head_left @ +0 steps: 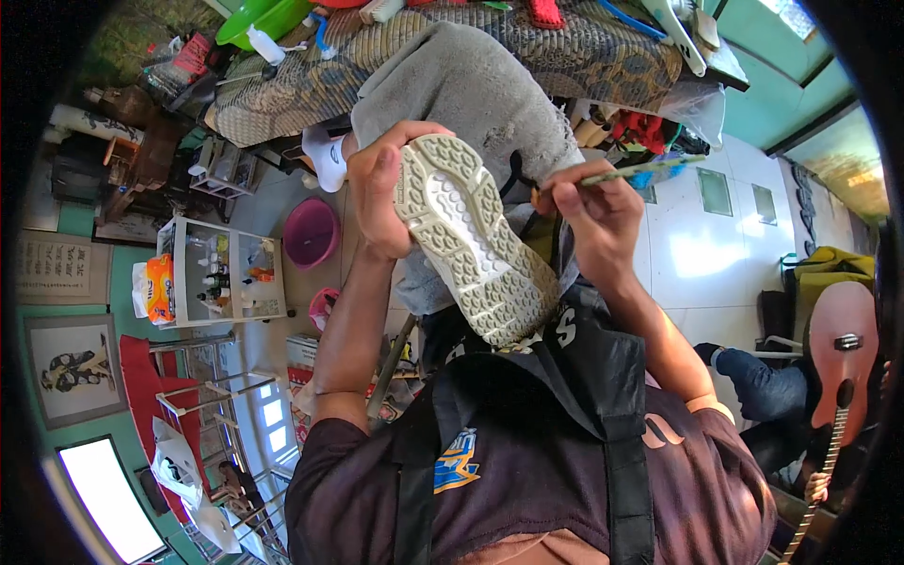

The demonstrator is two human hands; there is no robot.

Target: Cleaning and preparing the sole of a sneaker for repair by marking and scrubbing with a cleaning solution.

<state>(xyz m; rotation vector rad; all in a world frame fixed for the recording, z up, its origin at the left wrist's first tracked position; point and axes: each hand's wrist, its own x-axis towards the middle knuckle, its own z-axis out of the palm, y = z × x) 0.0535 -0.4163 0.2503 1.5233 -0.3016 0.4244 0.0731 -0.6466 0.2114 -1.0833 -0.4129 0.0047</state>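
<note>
A shoe is held sole up over my lap, its pale tread facing me and a white strip running down the middle. My left hand grips it at one end, fingers wrapped behind and thumb along the side. To the right of the shoe, my right hand is closed around a thin, pale green stick-like tool. The tool's brownish end points toward the shoe, apart from the sole; its exact kind is unclear. A worn grey towel covers my lap beneath the shoe.
Ahead stands a table with a patterned cover, carrying a green basin, a white bottle and brushes. A purple basin and a white shelf cart are at left. At right, another person holds a guitar.
</note>
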